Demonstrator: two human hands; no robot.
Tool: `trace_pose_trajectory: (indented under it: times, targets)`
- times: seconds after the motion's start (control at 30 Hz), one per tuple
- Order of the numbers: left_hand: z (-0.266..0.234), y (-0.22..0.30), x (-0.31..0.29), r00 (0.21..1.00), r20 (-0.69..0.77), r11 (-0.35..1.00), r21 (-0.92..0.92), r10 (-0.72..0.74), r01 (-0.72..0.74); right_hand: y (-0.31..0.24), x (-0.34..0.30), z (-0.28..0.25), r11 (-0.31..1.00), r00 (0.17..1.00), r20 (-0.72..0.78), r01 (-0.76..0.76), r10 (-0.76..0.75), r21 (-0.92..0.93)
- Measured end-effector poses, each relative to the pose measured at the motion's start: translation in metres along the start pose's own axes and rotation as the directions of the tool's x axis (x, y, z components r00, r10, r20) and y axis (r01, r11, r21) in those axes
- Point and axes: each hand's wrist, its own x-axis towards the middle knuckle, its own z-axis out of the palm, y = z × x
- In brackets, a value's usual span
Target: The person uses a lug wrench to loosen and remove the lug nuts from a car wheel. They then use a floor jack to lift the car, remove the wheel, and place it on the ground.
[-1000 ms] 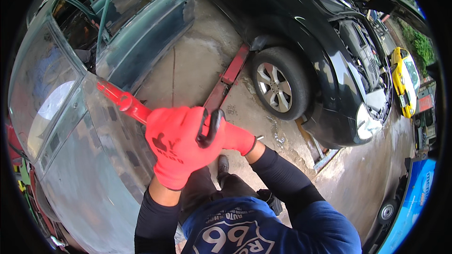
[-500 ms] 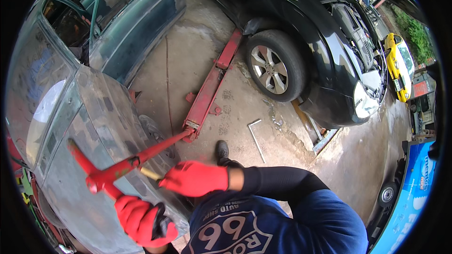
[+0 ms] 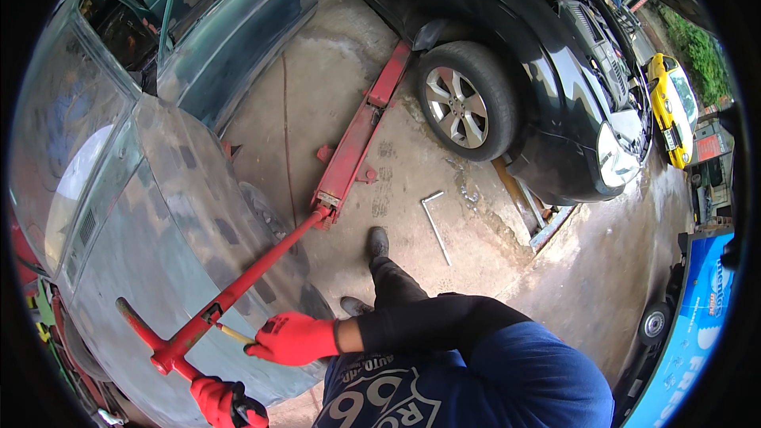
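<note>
A long red floor jack [image 3: 353, 143] lies on the concrete, its front end under the side of a black car [image 3: 476, 24] behind the front wheel [image 3: 468, 101]. Its red handle [image 3: 261, 268] slants toward me and ends in a T-shaped crossbar [image 3: 136, 323]. Gloved in red and black, my left hand [image 3: 222, 404] is closed around the near end of that crossbar. My right hand [image 3: 295, 338], in a red glove, grips a thin yellowish rod [image 3: 234, 334] whose other end meets a small fitting on the handle.
A partly sanded green car [image 3: 151, 246] stands close on the left with its door [image 3: 246, 40] swung open. An L-shaped wrench [image 3: 435, 227] lies on the floor, right of my shoe [image 3: 379, 242]. A yellow car [image 3: 672, 111] and blue vehicle [image 3: 697, 325] are farther right.
The jack handle's crossbar has come down and toward me, both hands moving with it. My hands keep their holds. More of my leg and a second shoe now show.
</note>
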Motion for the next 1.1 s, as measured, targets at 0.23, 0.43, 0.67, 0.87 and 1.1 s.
trace_pose_trajectory:
  times: [0.23, 0.43, 0.67, 0.87, 1.1]
  targets:
    - [0.128, 0.037, 0.124, 0.992, 0.031, 0.992, 0.017, 0.126, -0.126, 0.076, -0.058, -0.137, 0.980, 0.932, -0.340, 0.060, -0.124, -0.192]
    - [0.250, 0.084, 0.240, 0.979, 0.040, 0.980, 0.015, 0.198, -0.198, 0.125, -0.097, -0.245, 0.890, 0.905, -0.376, -0.006, 0.198, 0.455]
    - [0.264, 0.084, 0.249, 0.970, -0.089, 0.974, 0.041, 0.225, -0.222, 0.136, -0.097, -0.264, 0.944, 0.939, -0.330, 0.016, 0.099, 0.330]
    - [0.255, 0.076, 0.247, 0.980, -0.034, 0.981, -0.006, 0.194, -0.194, 0.149, -0.084, -0.260, 0.998, 0.937, -0.343, 0.059, -0.060, -0.013]
    - [0.189, 0.033, 0.224, 0.974, 0.100, 0.969, -0.162, 0.204, -0.186, 0.088, -0.056, -0.243, 0.859, 0.951, -0.181, -0.132, 0.251, 0.495]
